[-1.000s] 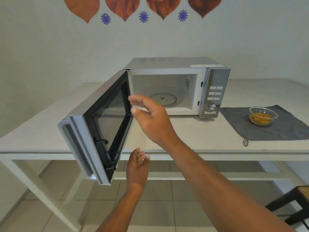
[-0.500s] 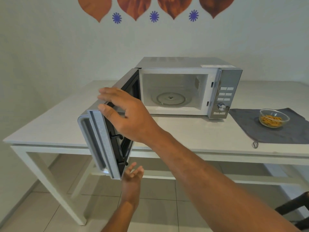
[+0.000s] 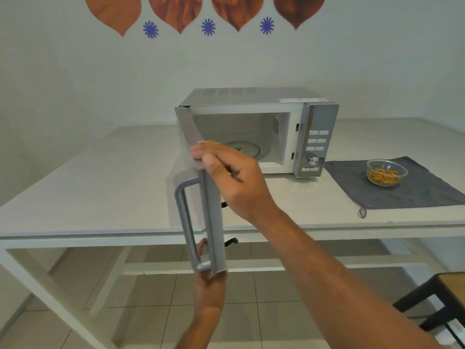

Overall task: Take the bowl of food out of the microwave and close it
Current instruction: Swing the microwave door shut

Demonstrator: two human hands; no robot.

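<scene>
Your right hand (image 3: pixel 234 182) gripped the top edge of the one microwave's (image 3: pixel 256 129) half-open door (image 3: pixel 214 217); your left hand (image 3: pixel 208 288) sat under its lower corner, grip unclear. One clear glass bowl (image 3: pixel 386 172) of orange food stood on the grey cloth (image 3: pixel 422 190), right of the microwave, on the worktop (image 3: pixel 100 187).

2 bare arms come into view from the near edge, with no sleeve showing on either forearm as far as the frame reaches. The right hand (image 3: pixel 236 182) wears no glove, ring or wristband; its thumbnail is short and plain. The left hand (image 3: pixel 210 285) is likewise ungloved, and its wrist carries no watch or band. Most of its fingers are hidden, so they cannot be checked for rings.
</scene>
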